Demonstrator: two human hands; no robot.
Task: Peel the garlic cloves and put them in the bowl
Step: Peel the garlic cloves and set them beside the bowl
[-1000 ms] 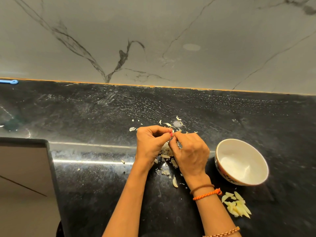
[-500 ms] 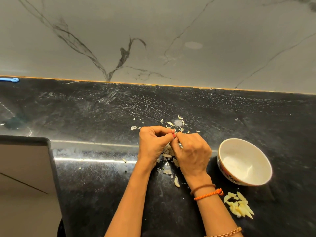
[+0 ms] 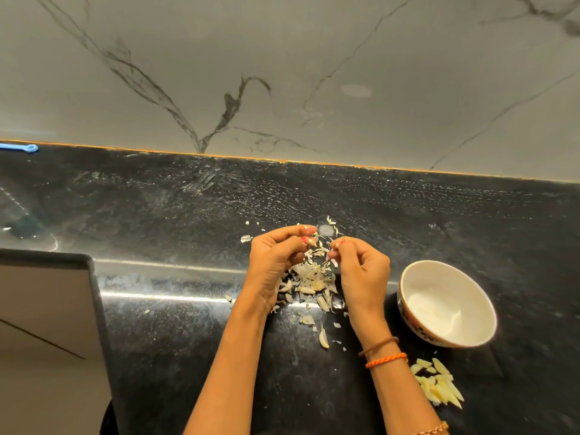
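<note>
My left hand (image 3: 276, 262) pinches a small garlic clove (image 3: 312, 242) between thumb and fingertips above the black counter. A short gap to its right, my right hand (image 3: 361, 271) pinches a thin scrap of garlic skin (image 3: 335, 244) at its fingertips. Below and between both hands lies a heap of garlic skins and cloves (image 3: 309, 281). A white bowl (image 3: 417, 318) with a patterned outside stands to the right of my right wrist and looks empty. A pile of pale yellow peeled cloves (image 3: 437, 386) lies on the counter in front of the bowl.
A single clove (image 3: 323, 337) lies loose near my right forearm. Scattered skin flakes (image 3: 246, 238) dot the counter beyond the hands. A dark-framed panel (image 3: 47, 324) fills the lower left. A small blue object (image 3: 22, 148) sits at the far left against the marble wall.
My hands, pressed together on the clove before, have pulled apart: the right hand moved right with a piece of skin, the left keeps the clove.
</note>
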